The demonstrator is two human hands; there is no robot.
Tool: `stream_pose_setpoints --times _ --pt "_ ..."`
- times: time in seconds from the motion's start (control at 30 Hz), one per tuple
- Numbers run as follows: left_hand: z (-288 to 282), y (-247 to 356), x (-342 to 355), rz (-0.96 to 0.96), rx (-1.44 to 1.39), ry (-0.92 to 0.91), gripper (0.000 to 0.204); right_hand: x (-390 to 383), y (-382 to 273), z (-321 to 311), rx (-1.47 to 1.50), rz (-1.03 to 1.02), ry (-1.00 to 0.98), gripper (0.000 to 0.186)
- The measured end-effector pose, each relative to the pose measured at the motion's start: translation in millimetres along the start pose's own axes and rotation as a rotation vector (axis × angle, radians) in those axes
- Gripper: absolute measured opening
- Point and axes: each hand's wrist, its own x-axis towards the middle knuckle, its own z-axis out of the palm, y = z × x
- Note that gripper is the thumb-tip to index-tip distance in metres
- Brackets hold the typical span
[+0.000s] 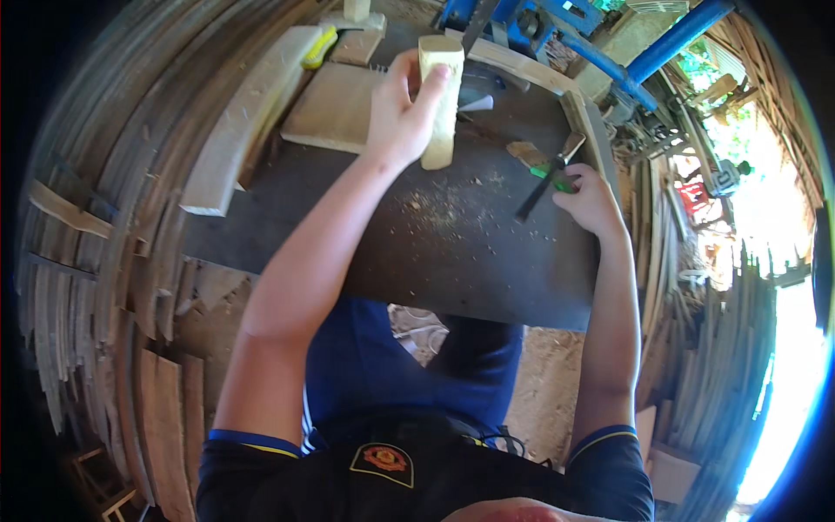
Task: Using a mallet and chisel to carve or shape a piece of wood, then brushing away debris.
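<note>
My left hand (402,122) is closed round a pale wooden block (443,143) with rounded edges, its thumb lying along the face. The block is held above the dark tabletop (417,261), over scattered wood shavings (452,204). On the right, my right hand (593,200) has its fingers curled round a green-handled tool (541,172), whose flat brownish end points away to the left. Crossing it is a dark bar-like tool (539,196) with a metal end; whether my fingers also touch this one, I cannot tell.
Beyond my left forearm lie a long plank (252,122), a wide board (330,109) and a yellow-handled tool (320,48). A blue metal frame (678,39) stands at the back right. Stacked timber strips (130,174) line the left side. A wooden rim (522,63) edges the table's far side.
</note>
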Motion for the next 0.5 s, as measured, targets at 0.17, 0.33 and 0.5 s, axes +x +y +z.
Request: stream_pose_setpoints --times 0.17,0.33,0.5 --pt "-3 -17 -6 -0.031 -0.078 -0.035 0.038 -24 -17 -53 -0.194 -0.019 -0.264 0.039" --pt "4 7 -11 -0.139 -0.23 -0.024 0.041 -82 -62 -106 -0.339 0.018 -0.22 0.031" --pt "-1 -4 -13 -0.214 -0.429 -0.084 0.044 -75 -135 -84 0.291 -0.297 0.138 0.034"
